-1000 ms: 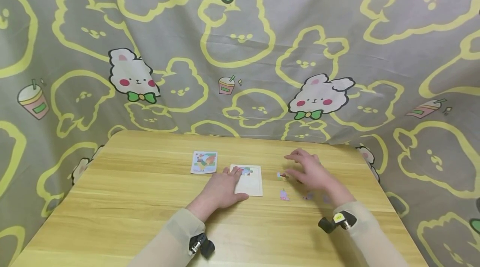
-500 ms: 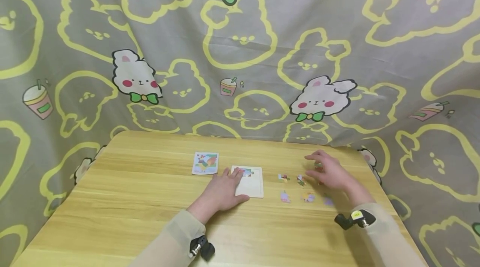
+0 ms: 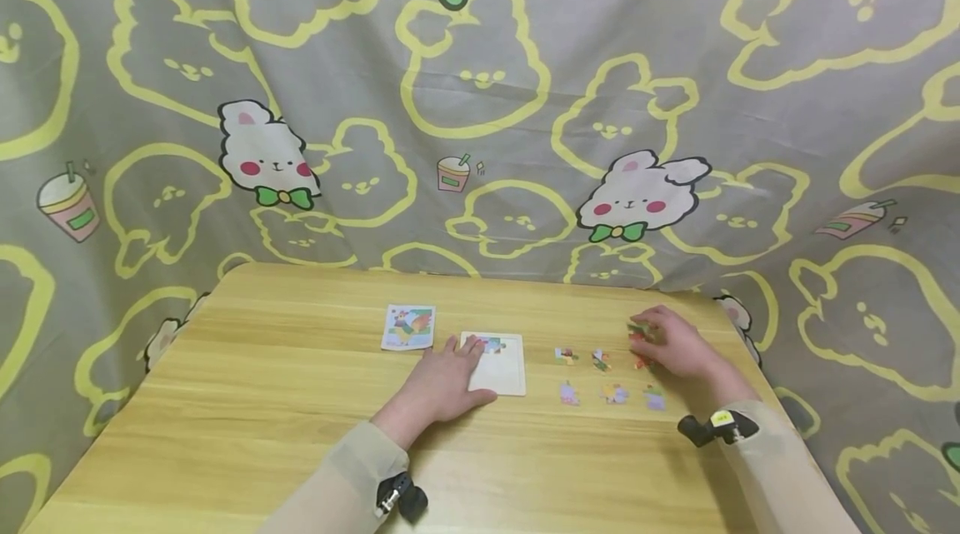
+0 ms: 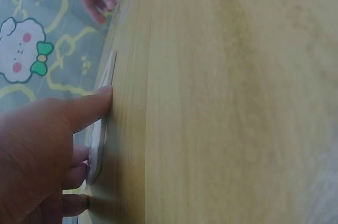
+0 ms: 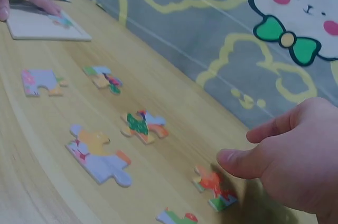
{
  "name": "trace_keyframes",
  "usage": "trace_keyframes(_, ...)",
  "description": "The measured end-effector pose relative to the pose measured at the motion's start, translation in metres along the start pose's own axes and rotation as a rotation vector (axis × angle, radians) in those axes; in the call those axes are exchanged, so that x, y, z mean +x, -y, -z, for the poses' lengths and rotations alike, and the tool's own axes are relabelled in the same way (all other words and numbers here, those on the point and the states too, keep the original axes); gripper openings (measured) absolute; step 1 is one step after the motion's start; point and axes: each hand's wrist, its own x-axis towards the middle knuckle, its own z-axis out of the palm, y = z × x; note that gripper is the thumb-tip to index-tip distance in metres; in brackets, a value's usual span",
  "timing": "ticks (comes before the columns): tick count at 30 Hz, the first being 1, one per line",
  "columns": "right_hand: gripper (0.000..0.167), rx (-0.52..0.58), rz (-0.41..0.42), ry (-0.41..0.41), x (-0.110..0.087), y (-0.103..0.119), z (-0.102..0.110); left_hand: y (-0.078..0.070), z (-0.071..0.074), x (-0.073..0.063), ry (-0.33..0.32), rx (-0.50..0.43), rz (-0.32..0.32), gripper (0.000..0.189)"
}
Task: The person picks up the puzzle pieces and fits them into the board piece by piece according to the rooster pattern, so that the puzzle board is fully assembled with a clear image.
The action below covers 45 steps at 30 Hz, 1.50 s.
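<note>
A white puzzle tray (image 3: 498,374) lies on the table, with printed pieces (image 3: 492,344) along its top edge. My left hand (image 3: 444,384) rests on its left side, fingers spread and thumb at the near edge. My right hand (image 3: 675,344) is at the far right, thumb and index finger on either side of a green and red puzzle piece (image 3: 640,331). In the right wrist view the thumb hides that piece. A red and green puzzle piece (image 5: 211,186) lies just below the thumb. Several more puzzle pieces (image 5: 97,152) lie between the right hand and the tray.
A picture card (image 3: 408,326) showing a bird lies left of the tray. The wooden table (image 3: 225,401) ends at a patterned curtain (image 3: 517,101) along the back and sides.
My right hand has moved right past the loose pieces, uncovering several, and its fingertips have come around the farthest one. The left hand stays on the tray.
</note>
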Motion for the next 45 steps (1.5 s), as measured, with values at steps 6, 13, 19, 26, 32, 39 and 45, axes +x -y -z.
trace_keyframes(6,0.04,-0.005,-0.006,-0.01,0.003,-0.007,-0.006,0.0,0.002,-0.001,0.003,0.004,0.001,0.091)
trace_keyframes(13,0.039,0.0,-0.066,-0.031,0.008,-0.012,-0.012,-0.002,0.003,-0.002,0.013,0.015,0.007,0.092)
trace_keyframes(19,0.037,0.007,-0.122,-0.068,0.007,-0.013,-0.016,-0.001,0.001,0.0,0.013,0.029,0.003,0.092)
trace_keyframes(26,0.034,0.036,-0.116,-0.121,0.004,-0.008,-0.017,-0.001,-0.001,0.001,0.015,0.036,0.007,0.092)
trace_keyframes(32,0.033,-0.003,-0.055,-0.121,0.002,-0.008,-0.014,0.0,-0.001,0.001,0.014,0.035,0.011,0.092)
trace_keyframes(39,0.035,-0.014,-0.02,-0.071,0.0,-0.012,-0.011,-0.001,0.001,0.0,0.019,0.043,0.009,0.092)
trace_keyframes(45,0.033,0.004,-0.031,-0.068,-0.002,-0.01,-0.011,-0.002,0.001,0.0,0.017,0.041,0.011,0.091)
